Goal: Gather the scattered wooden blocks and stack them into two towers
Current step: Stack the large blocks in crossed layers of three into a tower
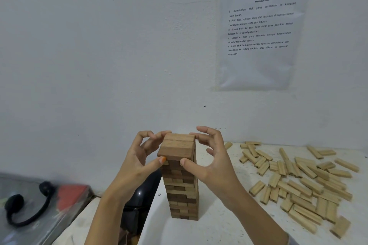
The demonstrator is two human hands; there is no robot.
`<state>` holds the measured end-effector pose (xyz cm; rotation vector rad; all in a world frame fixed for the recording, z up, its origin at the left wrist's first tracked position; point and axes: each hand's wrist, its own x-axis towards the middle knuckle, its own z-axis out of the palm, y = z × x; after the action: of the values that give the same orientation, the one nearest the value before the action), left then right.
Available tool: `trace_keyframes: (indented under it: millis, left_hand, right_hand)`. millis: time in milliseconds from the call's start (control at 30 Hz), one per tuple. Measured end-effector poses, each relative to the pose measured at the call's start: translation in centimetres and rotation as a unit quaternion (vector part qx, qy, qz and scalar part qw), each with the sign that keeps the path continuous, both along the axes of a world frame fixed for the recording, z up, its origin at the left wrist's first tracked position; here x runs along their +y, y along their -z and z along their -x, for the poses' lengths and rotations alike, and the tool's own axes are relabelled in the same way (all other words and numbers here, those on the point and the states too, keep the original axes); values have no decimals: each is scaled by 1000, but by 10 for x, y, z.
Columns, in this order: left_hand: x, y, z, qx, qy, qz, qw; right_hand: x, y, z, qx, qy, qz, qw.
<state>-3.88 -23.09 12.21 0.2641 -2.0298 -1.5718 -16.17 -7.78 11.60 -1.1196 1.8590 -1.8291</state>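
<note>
My left grip (137,163) and right grip (213,163) both pinch the top layer of the tower (183,195) on the desk (219,228), while the loose blocks (298,187) lie off right, nearest the right grip.

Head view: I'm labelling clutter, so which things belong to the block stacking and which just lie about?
Job: wooden tower, loose blocks, left hand, right hand.
Lying about: black headphones, red object, printed sheet on the wall, black object behind the tower.
</note>
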Motion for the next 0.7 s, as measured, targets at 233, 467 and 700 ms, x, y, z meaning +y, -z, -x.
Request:
trace_keyframes:
  millis: [233,467,700]
  left_hand:
    - [2,-1,1,20,-41,-34,998]
    - [30,-1,8,11,-111,-163,980]
    - [43,12,17,-15,-91,-237,967]
  right_hand:
    - [8,-2,-5,-47,-12,30,998]
    - [-6,7,-28,-201,-2,46,978]
    - [-33,14,-45,-214,-20,32,976]
